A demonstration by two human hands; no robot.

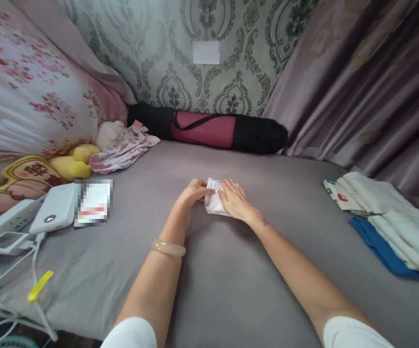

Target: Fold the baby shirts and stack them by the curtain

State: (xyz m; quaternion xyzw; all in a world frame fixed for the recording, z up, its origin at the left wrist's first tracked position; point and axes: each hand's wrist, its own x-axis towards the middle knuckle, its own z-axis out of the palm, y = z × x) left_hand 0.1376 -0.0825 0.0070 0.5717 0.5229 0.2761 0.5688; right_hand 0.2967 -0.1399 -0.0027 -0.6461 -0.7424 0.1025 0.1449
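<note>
A small folded white cloth (215, 203) lies on the grey bed sheet in the middle of the head view. My left hand (195, 190) grips its left edge, thumb on top and the other fingers partly hidden behind and under it. Across its right part rests my right hand (236, 200), palm down with the fingers stretched out. That hand covers much of the cloth's right side, so its full outline is hidden.
Folded clothes (386, 198) lie at the right, with a blue one (379, 246) under them. At the left are a power bank (55, 205), a power strip (9, 222), cables and plush toys (71, 162). A long black and red bag (205, 129) lies along the wall.
</note>
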